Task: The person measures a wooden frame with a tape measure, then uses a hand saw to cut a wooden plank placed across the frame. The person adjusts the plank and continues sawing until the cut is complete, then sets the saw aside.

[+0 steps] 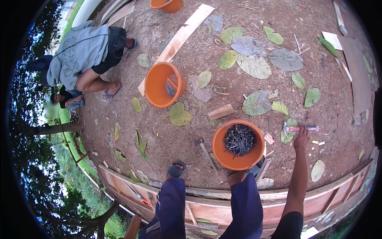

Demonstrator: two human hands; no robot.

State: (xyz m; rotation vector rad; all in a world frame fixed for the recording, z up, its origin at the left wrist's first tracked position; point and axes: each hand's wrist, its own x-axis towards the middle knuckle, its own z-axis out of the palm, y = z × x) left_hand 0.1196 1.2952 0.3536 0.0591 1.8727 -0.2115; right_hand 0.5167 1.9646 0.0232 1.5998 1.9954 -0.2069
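My right hand (301, 135) is closed on the red-and-white handle of a hammer (312, 128), which lies low over a leaf on the dirt. An orange bucket (222, 157) holding many dark nails (239, 139) stands just left of it, beside my feet. An older hammer (204, 151) with a wooden handle lies on the ground left of that bucket, near a short wood offcut (221, 111). My left hand is not in view.
Two more orange buckets (155, 91) (167, 4) stand farther off, near a long board (183, 32). A person (81, 55) bends at left, another (65, 97) crouches behind. Leaves and plywood (354, 79) lie on the dirt. A wooden frame (334, 199) runs behind my legs.
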